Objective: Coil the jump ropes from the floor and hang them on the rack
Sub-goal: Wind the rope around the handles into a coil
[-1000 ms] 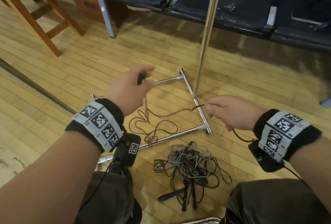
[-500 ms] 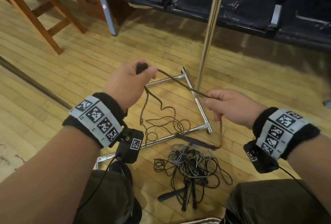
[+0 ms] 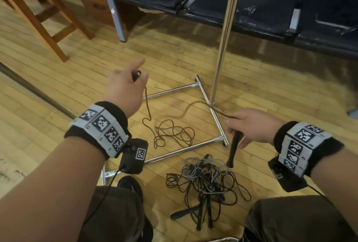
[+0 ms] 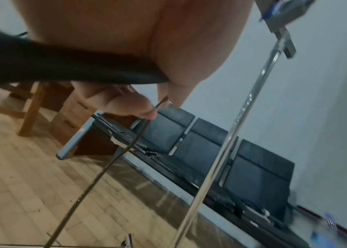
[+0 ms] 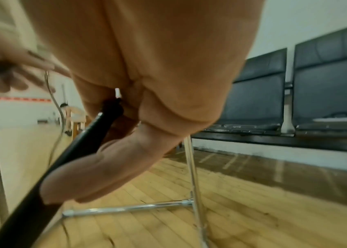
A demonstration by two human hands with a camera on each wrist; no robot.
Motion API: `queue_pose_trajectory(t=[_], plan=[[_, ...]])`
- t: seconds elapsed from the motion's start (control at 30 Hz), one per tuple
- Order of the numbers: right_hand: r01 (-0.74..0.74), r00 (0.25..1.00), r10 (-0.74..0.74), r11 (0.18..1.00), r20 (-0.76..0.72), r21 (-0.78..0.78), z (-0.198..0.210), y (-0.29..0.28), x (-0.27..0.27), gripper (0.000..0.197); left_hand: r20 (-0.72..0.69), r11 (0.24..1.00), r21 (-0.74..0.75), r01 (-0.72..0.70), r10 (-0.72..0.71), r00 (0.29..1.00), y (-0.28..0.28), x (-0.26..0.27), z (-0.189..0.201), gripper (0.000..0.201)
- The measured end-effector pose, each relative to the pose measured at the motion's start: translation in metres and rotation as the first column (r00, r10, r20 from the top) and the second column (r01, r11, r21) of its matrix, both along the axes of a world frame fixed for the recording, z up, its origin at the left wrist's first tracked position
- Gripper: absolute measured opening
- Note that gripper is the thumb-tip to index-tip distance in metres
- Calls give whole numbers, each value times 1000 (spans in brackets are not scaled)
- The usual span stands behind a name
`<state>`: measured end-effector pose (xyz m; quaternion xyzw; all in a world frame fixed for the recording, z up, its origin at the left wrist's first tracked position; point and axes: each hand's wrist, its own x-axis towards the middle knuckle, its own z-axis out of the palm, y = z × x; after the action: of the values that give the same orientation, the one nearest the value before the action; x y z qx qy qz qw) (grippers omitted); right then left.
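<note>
The task is at an early stage, to judge from how things lie: no rope hangs on the rack (image 3: pixel 224 34) in any view, and no finished coil shows anywhere. One brown jump rope (image 3: pixel 172 135) is in hand at both ends. The left hand (image 3: pixel 126 90) grips one dark handle (image 3: pixel 135 75), its index finger stretched forward while the other fingers curl round the handle; the left wrist view shows the cord leaving that grip and dropping toward the floor (image 3: pixel 58 90). The right hand (image 3: pixel 251 125) clasps the other black handle (image 3: pixel 233 150), which points downward out of the fist, and the cord runs from its fingers leftward. Between the two hands the middle of this rope lies in loose, uneven loops on the floor, inside the chrome base frame (image 3: pixel 213 112) of the rack, near the foot of the upright pole. So both handles are gathered but the cord itself is not yet wound; that winding looks like the step in hand. A second lot, a tangled pile of ropes (image 3: pixel 207 181) in black and grey, lies untouched on the floor just outside the near bar of the frame, between the person's knees. Left to do, by my reading: coil the brown rope, hang it, then untangle, coil and hang each rope from the pile
</note>
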<state>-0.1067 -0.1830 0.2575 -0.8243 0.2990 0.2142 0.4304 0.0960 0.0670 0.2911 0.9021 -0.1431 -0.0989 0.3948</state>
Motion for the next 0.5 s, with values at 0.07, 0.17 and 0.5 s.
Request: queue_pose_trajectory(t=[0.07, 0.17, 0.5], plan=[[79, 995, -86, 990, 56, 115, 10, 9, 6, 35, -38, 992, 65, 109, -106, 994, -9, -12, -5, 33], [151, 972, -194, 949, 133, 277, 24, 22, 16, 38, -197, 957, 62, 282, -265, 944, -22, -35, -10, 23], [144, 923, -284, 882, 261, 448, 42, 41, 32, 26, -331, 756, -198, 625, -651, 683, -46, -73, 3, 63]])
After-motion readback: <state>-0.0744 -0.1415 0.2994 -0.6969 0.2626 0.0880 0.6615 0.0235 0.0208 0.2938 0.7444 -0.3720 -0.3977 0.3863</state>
